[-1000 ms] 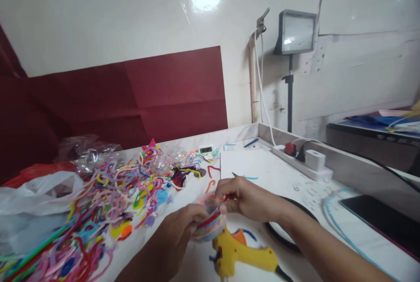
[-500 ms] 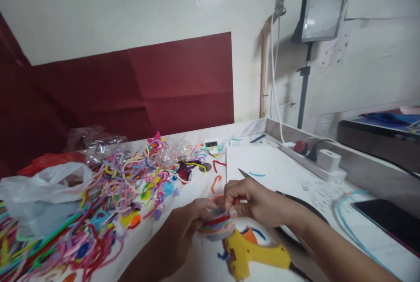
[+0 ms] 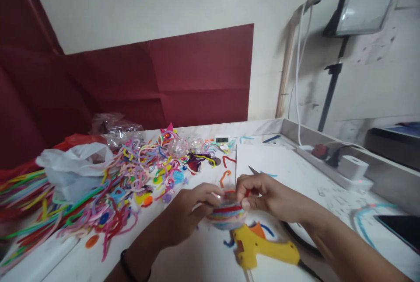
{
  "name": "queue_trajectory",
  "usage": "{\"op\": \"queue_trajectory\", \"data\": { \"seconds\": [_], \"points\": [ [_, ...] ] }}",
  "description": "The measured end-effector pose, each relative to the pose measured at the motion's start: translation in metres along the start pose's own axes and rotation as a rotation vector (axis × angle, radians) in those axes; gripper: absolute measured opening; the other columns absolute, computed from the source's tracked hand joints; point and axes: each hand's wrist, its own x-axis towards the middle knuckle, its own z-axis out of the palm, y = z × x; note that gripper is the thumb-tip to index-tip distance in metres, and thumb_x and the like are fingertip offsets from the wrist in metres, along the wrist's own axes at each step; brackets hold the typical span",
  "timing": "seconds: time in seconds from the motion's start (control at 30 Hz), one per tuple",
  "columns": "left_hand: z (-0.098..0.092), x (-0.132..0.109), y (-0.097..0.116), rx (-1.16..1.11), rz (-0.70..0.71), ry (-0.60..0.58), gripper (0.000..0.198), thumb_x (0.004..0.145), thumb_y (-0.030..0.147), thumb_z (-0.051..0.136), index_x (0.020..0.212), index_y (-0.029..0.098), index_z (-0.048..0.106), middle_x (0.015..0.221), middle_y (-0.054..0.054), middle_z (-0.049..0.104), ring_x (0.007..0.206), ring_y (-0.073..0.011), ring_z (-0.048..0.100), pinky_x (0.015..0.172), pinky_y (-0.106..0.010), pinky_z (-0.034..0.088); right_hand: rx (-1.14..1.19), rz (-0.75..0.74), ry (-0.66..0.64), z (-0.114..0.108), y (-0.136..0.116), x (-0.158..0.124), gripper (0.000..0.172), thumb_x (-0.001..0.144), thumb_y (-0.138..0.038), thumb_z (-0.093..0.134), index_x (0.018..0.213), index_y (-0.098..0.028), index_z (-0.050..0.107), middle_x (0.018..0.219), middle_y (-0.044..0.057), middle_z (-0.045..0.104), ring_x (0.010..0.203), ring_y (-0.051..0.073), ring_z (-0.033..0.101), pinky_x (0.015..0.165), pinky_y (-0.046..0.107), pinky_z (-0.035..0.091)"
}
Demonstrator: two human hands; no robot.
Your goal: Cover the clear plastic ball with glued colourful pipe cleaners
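Note:
A small round bowl-like piece (image 3: 226, 217), banded with colourful pipe cleaners, is held up over the table. My left hand (image 3: 193, 207) grips its left side, fingers at the rim and thumb closed on it. On the opposite side, my right hand (image 3: 259, 192) pinches a red pipe cleaner (image 3: 231, 208) against the upper edge. The fingertips partly cover the rim. Just below lies a yellow hot glue gun (image 3: 267, 247) with an orange piece (image 3: 258, 230) and blue pipe cleaner bits (image 3: 267, 228) by it. A pointed metal tip (image 3: 252, 170) shows behind my right hand.
Tangled pipe cleaners (image 3: 131, 172) and a white plastic bag (image 3: 77, 168) cover the left side. White paper (image 3: 272, 159) lies behind my right hand. A power strip (image 3: 344, 177) and a phone (image 3: 402, 231) are at right. A small digital display (image 3: 222, 140) stands at the back.
The view has swung left, so things appear further right. Both hands keep their hold on the banded piece, the red pipe cleaner still pinched at its edge.

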Motion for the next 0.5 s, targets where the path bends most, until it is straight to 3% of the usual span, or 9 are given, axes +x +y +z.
{"op": "queue_trajectory", "data": {
  "seconds": [0.13,0.5],
  "points": [
    [0.0011,-0.0014,0.0,-0.036,0.018,0.028,0.026,0.089,0.014,0.05,0.113,0.02,0.059,0.088,-0.003,0.073,0.081,-0.0155,0.068,0.069,-0.021,0.048,0.021,-0.004,-0.016,0.0013,-0.0031,-0.001,0.023,0.077,-0.037,0.065,0.072,-0.015,0.062,0.069,-0.001,0.053,0.064,0.013,0.046,0.06,0.025,0.036],
    [-0.0016,0.0006,-0.0005,-0.162,-0.059,0.021,0.03,0.082,0.006,0.052,0.105,0.023,0.059,0.092,0.0,0.074,0.085,-0.0154,0.067,0.071,-0.023,0.046,0.112,0.032,-0.007,0.0015,0.0056,-0.0001,0.032,0.073,-0.043,0.07,0.074,-0.012,0.062,0.067,0.0,0.055,0.063,0.013,0.046,0.059,0.026,0.034]
  ]
}}
